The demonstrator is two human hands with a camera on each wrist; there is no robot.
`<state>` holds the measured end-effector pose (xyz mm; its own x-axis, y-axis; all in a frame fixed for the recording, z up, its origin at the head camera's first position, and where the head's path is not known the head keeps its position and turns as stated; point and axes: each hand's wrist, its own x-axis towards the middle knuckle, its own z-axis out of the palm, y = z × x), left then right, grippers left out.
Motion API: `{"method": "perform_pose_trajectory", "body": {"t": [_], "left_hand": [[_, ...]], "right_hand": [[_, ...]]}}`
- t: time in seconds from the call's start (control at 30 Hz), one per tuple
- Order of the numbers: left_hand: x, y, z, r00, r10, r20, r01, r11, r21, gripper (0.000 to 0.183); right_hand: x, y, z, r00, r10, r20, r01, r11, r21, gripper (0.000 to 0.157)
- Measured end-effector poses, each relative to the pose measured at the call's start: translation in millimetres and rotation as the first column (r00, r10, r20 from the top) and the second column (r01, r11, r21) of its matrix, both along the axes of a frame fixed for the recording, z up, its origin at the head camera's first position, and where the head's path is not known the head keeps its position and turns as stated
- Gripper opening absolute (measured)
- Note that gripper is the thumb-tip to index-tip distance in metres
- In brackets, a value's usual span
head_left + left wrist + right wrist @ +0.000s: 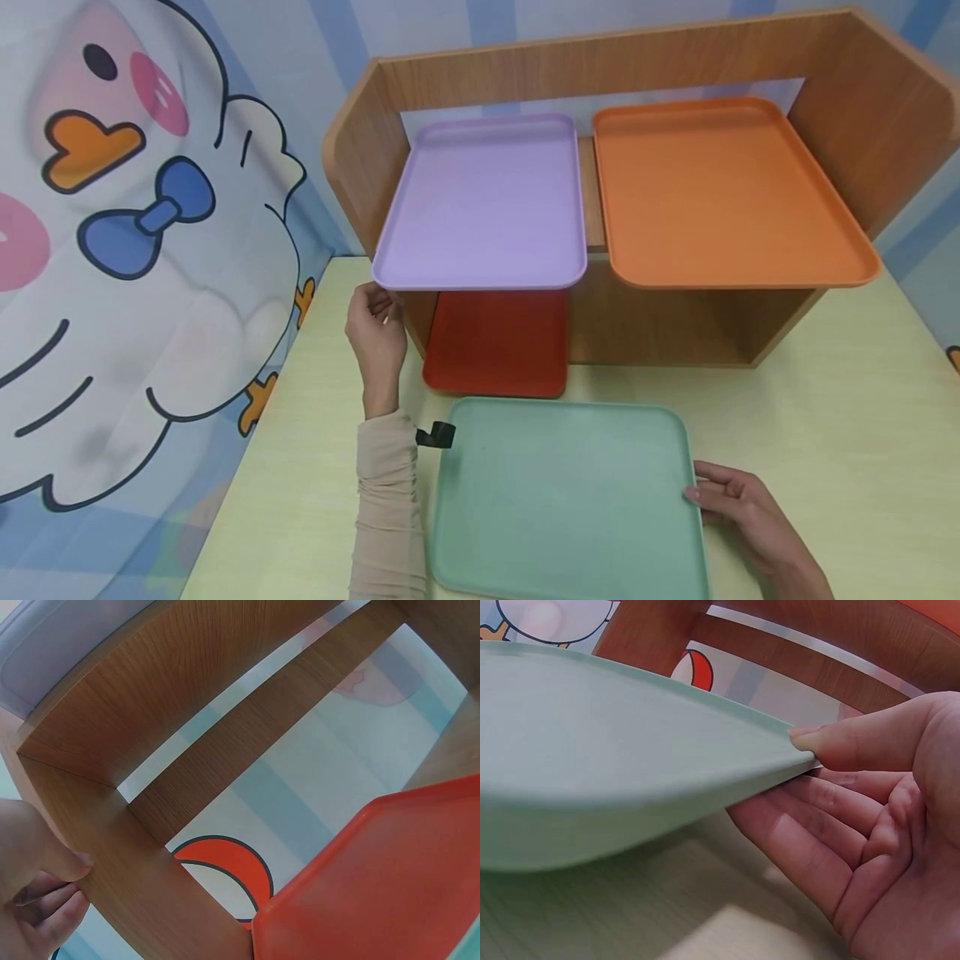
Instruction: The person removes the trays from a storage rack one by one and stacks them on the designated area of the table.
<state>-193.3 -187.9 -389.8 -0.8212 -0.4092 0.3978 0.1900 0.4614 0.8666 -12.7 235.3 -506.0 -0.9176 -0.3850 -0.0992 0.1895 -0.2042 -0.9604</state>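
Observation:
A light green tray (570, 500) is held at its right edge by my right hand (738, 508). In the right wrist view the thumb (840, 742) lies on the rim and the fingers pass underneath; that side of the tray is raised off the table. My left hand (381, 333) grips the left side panel (112, 862) of a wooden shelf (660, 325), just below the purple tray. A red tray (495, 346) lies in the lower left compartment, its front edge sticking out.
On the shelf's upper level are a purple tray (483, 204) and an orange tray (727, 196), both overhanging the front. The shelf stands on a pale yellow table (300, 467). Behind it hangs a cloth (187, 333) printed with a cartoon bird.

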Motion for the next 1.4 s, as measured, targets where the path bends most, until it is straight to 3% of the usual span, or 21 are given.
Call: {"method": "perform_pose_trajectory", "body": {"t": [0.67, 1.4], "left_hand": [[-0.3, -0.4, -0.6, 1.000, -0.002, -0.003, 0.002, 1.000, -0.001, 0.022], [-0.9, -0.7, -1.1, 1.000, 0.005, 0.007, -0.005, 1.000, -0.003, 0.024]], "right_hand": [[0.4, 1.6, 0.5, 1.000, -0.019, 0.015, 0.018, 1.000, 0.017, 0.043], [-0.2, 3.2, -2.2, 1.000, 0.027, -0.011, -0.028, 0.999, -0.022, 0.045]]}}
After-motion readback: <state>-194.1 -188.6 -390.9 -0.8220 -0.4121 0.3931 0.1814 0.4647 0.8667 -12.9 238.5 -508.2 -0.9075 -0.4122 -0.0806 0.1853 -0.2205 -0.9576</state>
